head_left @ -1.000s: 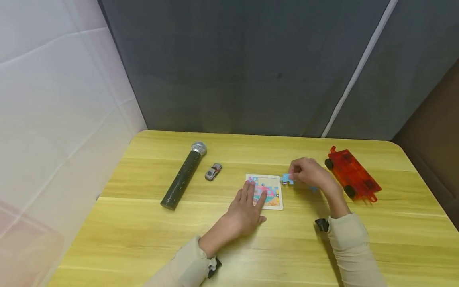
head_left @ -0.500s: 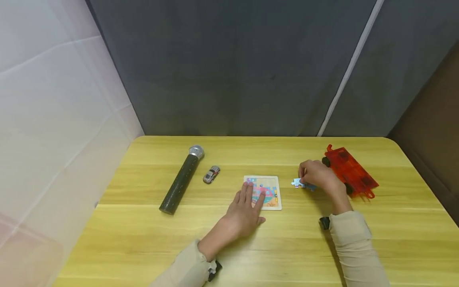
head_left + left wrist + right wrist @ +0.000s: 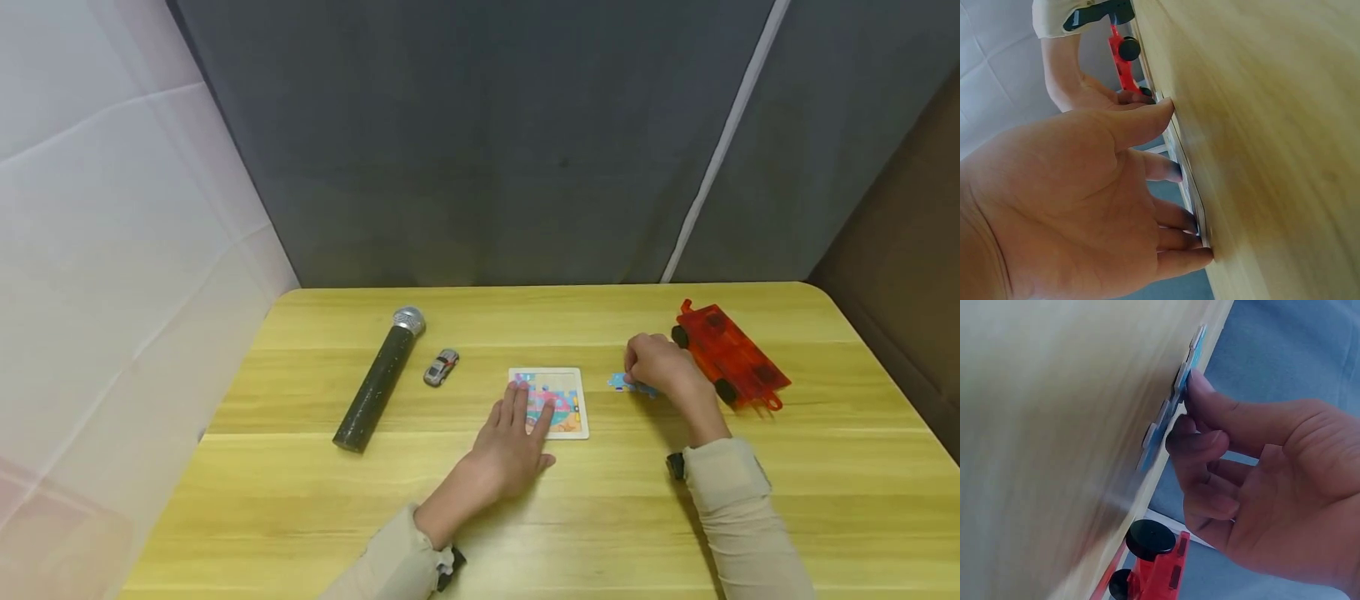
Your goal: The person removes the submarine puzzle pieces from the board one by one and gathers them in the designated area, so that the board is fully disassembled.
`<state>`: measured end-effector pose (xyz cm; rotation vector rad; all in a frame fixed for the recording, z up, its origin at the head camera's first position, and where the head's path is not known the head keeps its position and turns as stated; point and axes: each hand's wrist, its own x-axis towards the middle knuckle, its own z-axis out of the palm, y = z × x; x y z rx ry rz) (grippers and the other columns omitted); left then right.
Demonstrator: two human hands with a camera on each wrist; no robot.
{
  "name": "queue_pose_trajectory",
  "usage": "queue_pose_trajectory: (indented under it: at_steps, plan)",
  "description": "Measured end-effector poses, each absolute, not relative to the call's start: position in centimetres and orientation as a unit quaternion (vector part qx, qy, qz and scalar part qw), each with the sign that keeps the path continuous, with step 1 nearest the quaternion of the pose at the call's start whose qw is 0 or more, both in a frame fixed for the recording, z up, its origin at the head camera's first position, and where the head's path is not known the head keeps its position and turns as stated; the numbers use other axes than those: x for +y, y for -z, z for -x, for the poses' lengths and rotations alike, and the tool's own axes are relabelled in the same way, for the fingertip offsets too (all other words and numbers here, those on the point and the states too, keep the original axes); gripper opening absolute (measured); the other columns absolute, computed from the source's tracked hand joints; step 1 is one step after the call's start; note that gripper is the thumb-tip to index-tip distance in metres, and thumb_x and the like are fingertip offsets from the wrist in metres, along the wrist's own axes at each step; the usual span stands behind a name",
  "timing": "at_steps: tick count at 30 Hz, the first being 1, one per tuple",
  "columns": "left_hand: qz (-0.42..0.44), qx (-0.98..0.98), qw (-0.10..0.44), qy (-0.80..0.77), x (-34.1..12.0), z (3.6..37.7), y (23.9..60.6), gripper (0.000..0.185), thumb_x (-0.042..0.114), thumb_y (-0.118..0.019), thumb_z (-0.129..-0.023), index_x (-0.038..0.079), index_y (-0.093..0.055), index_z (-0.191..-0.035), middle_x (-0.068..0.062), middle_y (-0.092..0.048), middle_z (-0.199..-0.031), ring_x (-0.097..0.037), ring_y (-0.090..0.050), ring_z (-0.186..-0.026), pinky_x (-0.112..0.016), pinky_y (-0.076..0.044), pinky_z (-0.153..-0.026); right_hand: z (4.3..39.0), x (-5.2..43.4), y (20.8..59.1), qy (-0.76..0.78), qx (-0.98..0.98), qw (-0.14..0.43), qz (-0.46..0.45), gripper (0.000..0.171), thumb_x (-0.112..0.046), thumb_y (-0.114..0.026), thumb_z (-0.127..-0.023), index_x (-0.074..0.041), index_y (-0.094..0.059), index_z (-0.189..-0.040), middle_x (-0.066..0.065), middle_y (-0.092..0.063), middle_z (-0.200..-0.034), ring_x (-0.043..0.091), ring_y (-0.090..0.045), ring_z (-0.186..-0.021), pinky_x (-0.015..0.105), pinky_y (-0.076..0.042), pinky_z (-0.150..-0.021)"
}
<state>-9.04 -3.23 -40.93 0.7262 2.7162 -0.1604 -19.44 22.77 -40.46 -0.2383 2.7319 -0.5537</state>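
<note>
The left hand (image 3: 510, 450) lies nearest, fingers straight and flat on the near left part of the puzzle (image 3: 558, 400), which sits at the middle of the desk (image 3: 300, 517). The grip is open; pressing down this way likely keeps the board from sliding. The left wrist view shows the fingertips (image 3: 1200, 234) meeting the board's edge.

Just right of the board, apart from it, blue pieces (image 3: 619, 382) lie flat on the desk. The right hand (image 3: 660, 367) curls over them, thumb and fingers (image 3: 1200, 440) closing on a piece at its edge, probably because something so thin can only be lifted from the side.

Beyond that hand, toward the far right corner, rests a red cart (image 3: 731, 354). Toward the left edge a mic (image 3: 378, 379) lies slanted, with a small car (image 3: 442, 367) just right of it, both well apart from the hands.
</note>
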Motion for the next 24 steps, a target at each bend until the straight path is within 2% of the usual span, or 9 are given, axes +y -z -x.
queue_pose_trajectory:
  at_steps: [4, 9, 17, 24]
  plan:
    - [-0.252, 0.953, 0.161, 0.050, -3.3, 9.1, 41.1, 0.072, 0.050, -0.046, -0.117, 0.016, -0.024, -0.177, -0.030, -0.016, -0.180, -0.044, -0.014, -0.170, -0.048, -0.025, -0.136, 19.6, 22.6, 40.4, 0.202, 0.961, 0.167, 0.087, 0.018, -0.005, -0.071, -0.101, -0.006, -0.075, -0.084, 0.009, -0.068, -0.087, 0.024, -0.058, -0.076, 0.035, -0.048, -0.064]
    - [-0.250, 0.954, 0.161, 0.042, -3.5, 9.2, 41.2, 0.072, 0.049, -0.046, -0.117, 0.015, -0.025, -0.176, -0.031, -0.016, -0.179, -0.044, -0.014, -0.170, -0.049, -0.025, -0.136, 19.9, 22.6, 40.3, 0.210, 0.957, 0.175, 0.095, 0.012, -0.008, -0.077, -0.100, -0.007, -0.070, -0.090, 0.009, -0.065, -0.087, 0.024, -0.056, -0.075, 0.034, -0.045, -0.065]
    - [-0.249, 0.955, 0.159, 0.031, -3.7, 9.2, 41.1, 0.072, 0.048, -0.048, -0.116, 0.014, -0.026, -0.176, -0.032, -0.016, -0.179, -0.045, -0.014, -0.169, -0.050, -0.026, -0.136, 20.3, 23.4, 40.4, 0.220, 0.953, 0.182, 0.098, 0.021, 0.003, -0.058, -0.100, -0.006, -0.071, -0.087, 0.010, -0.065, -0.087, 0.024, -0.054, -0.075, 0.033, -0.045, -0.066]
    - [-0.253, 0.954, 0.154, 0.030, -3.6, 9.3, 41.2, 0.072, 0.048, -0.047, -0.116, 0.013, -0.025, -0.176, -0.033, -0.016, -0.179, -0.046, -0.014, -0.169, -0.049, -0.026, -0.136, 20.2, 23.9, 40.1, 0.219, 0.955, 0.174, 0.095, 0.015, -0.001, -0.062, -0.101, -0.005, -0.071, -0.090, 0.010, -0.065, -0.088, 0.024, -0.055, -0.077, 0.035, -0.045, -0.067]
